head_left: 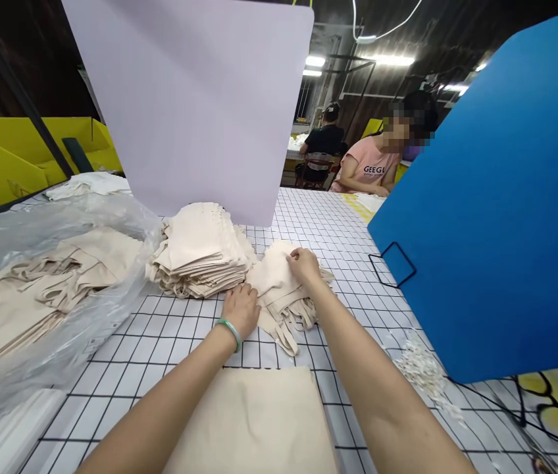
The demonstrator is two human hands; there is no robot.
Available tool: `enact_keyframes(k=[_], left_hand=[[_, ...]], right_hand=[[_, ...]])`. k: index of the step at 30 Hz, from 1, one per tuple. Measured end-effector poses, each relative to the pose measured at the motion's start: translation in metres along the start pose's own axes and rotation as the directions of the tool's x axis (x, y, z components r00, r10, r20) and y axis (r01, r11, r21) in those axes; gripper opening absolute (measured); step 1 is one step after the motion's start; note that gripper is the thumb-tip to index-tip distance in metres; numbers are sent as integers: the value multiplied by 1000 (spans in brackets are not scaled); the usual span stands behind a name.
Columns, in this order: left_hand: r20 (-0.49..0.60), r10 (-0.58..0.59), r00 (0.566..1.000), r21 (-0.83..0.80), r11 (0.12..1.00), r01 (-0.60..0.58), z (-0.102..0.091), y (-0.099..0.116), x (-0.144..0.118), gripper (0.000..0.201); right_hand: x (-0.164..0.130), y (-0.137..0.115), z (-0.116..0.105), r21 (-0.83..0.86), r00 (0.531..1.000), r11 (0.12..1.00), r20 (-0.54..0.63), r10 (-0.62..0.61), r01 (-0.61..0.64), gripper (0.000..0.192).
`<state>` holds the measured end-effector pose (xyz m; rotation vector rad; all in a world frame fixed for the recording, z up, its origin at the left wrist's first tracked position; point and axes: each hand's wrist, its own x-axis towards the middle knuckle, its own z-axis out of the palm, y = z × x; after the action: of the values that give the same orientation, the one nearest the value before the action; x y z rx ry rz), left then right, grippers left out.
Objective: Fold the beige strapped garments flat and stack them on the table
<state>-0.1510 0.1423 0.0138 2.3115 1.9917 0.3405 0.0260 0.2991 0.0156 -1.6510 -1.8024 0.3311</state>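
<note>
Folded bag: a cream cloth bag [279,289] with loose straps lies mid-surface, just right of the folded stack [200,253].
Handling: looks light, soft and limp; best taken at a folded edge or by the straps.
Right hand [304,263]: rests on the bag's top, fingers curled, grip pinching cloth.
Left hand [240,308]: flat on the bag's left edge, grip loose, holding nothing.
Nearby: flat cloth [254,421] at the near edge; plastic-wrapped bags [37,296] toward the left edge.
Hidden: the white board [195,99] and blue panel [496,197] block the far surface [160,329].
</note>
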Motion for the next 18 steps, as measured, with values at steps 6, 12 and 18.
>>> enact_keyframes(k=[6,12,18], left_hand=[[-260,34,965,-259,960,-103,-17,1,28,31],[-15,91,996,-464,882,-87,-70,3,63,34],[89,131,987,-476,877,-73,-105,-29,17,10]], right_hand=[[-26,-19,-24,121,993,988,60,-106,98,13],[-50,-74,-101,623,911,750,143,-388,222,23],[-73,-72,-183,529,909,820,196,-367,217,32]])
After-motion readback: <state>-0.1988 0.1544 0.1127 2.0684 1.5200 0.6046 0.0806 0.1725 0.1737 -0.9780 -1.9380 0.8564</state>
